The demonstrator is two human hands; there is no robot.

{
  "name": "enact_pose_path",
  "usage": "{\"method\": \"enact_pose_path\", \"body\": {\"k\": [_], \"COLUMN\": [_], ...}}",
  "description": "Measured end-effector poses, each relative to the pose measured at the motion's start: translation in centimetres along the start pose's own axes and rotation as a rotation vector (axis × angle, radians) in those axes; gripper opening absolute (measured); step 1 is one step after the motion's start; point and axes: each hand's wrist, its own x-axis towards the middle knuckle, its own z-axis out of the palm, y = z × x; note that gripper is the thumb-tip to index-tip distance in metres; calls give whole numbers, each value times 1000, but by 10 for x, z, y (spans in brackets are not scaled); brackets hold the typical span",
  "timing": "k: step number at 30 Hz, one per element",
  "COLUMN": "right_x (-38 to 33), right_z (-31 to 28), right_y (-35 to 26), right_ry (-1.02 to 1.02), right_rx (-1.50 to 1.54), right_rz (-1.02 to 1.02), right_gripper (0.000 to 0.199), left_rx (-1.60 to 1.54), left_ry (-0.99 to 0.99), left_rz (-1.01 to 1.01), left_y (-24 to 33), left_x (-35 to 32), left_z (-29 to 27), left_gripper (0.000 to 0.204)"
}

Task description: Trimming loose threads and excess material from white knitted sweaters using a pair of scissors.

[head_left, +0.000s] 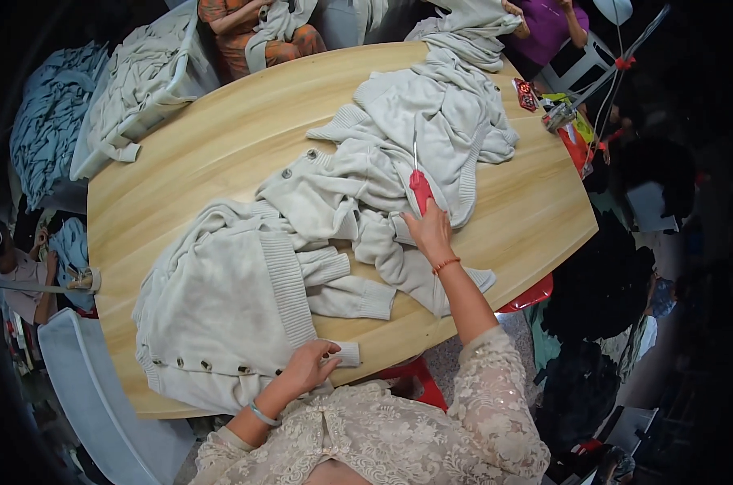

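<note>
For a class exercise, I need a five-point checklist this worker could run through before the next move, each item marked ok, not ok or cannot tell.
1. Red-handled tool with a slim metal shaft held securely: ok, the right hand is closed around its handle.
2. Shaft directed away from the left hand: ok, it points toward the table's far side.
3. Shaft clear of the rumpled off-white knitted garments: cannot tell; it is over them, but contact is unclear.
4. Those garments laid flat: not ok, they are bunched and folded.
5. Left hand gripping the near off-white knitted cardigan with dark buttons: cannot tell.
</note>
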Motion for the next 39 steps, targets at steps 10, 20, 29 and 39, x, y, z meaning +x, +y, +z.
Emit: {"method": "enact_pose_path", "body": {"k": [10,20,29,39], "right_x": [34,-10,-60,-82], "right_z": [0,-150,-124,-27], "right_y": [43,79,152,72], "right_ry": [-140,54,92,-399], "right_rx": [453,699,633,486], "right_rz": [-62,40,359,40], "right_gripper": [24,22,39,49], "left_rx": [16,478,212,210], "left_ry": [120,660,269,-257], "left_rz": [54,266,570,234], "left_y": [5,24,25,22], "left_x": [27,252,211,77], "left_z": [-33,-55,-35,-36], "left_gripper": [24,97,38,25]}}
